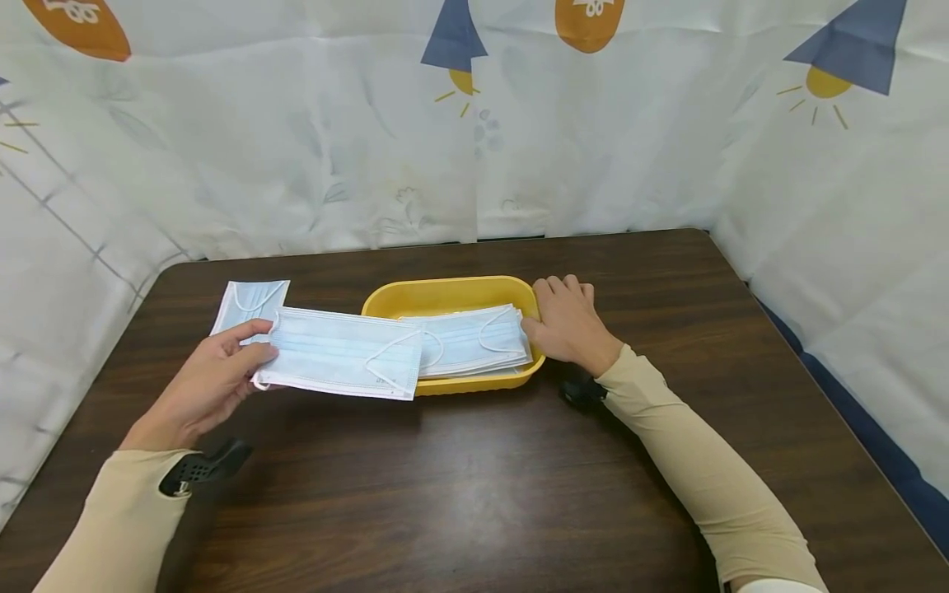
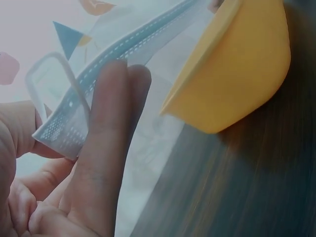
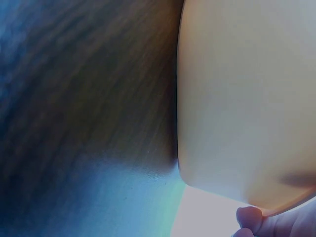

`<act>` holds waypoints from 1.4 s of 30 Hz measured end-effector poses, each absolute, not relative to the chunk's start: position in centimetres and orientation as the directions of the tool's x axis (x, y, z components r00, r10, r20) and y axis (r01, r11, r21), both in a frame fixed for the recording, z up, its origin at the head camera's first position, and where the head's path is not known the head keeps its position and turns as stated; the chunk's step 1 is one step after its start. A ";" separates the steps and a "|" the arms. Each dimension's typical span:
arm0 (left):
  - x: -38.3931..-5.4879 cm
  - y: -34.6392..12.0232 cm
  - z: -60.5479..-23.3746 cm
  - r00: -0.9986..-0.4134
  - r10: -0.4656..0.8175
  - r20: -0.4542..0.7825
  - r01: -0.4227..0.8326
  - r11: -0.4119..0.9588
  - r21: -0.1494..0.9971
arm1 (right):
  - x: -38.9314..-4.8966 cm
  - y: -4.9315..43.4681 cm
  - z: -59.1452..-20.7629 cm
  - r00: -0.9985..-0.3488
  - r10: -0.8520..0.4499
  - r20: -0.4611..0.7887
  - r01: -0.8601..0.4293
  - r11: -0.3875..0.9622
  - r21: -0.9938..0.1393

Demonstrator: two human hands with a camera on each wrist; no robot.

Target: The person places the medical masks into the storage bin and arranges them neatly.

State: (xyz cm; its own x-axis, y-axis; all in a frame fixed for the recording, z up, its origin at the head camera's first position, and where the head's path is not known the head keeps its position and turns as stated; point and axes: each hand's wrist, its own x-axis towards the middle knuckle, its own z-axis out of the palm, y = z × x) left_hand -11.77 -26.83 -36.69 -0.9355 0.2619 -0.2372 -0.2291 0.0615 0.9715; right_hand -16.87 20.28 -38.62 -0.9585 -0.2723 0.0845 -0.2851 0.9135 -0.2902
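Observation:
My left hand [image 1: 215,375] pinches a light blue face mask [image 1: 341,350] by its left end, between thumb and fingers. The far end of this mask overlaps the front left rim of a yellow plastic basket [image 1: 448,288]. In the left wrist view the mask [image 2: 69,133] sits between thumb and fingers, its white ear loop standing up. More masks [image 1: 474,342] lie stacked inside the basket. At the basket's right end my right hand [image 1: 574,325] grips the rim; the right wrist view shows fingertips [image 3: 249,217] at the edge of its wall [image 3: 247,108].
Another face mask [image 1: 248,301] lies on the table just beyond my left hand, partly covered by the held one. The dark wooden table [image 1: 474,494] extends around the basket. A white patterned curtain [image 1: 296,148] hangs behind the table and along its sides.

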 end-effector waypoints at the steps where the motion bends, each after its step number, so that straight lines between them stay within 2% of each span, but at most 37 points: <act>1: -11.9 -26.6 -36.7 -0.936 0.263 -0.235 -0.228 0.057 0.972 | -16.9 20.3 -38.6 -0.958 -0.273 0.085 -0.286 0.914 -0.289; 19: -13.2 -22.8 -36.5 -0.937 0.304 -0.173 -0.161 0.063 0.985 | -17.0 20.5 -38.8 -0.946 -0.294 0.135 -0.321 0.902 -0.288; 29: -13.7 -20.5 -35.7 -0.926 0.277 -0.254 -0.202 0.203 0.958 | -17.0 20.5 -38.8 -0.948 -0.293 0.128 -0.318 0.901 -0.295; 42: -14.4 -17.3 -35.0 -0.914 0.279 -0.296 -0.197 0.333 0.922 | -17.1 20.6 -38.8 -0.948 -0.291 0.129 -0.316 0.905 -0.285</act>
State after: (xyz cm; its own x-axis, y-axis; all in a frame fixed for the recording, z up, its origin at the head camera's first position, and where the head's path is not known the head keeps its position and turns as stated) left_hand -14.39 -17.31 -34.98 -0.9137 0.2786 -0.2957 -0.1968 0.3334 0.9220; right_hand -17.07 20.56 -38.83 -0.9480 -0.2910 0.1289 -0.3165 0.9049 -0.2847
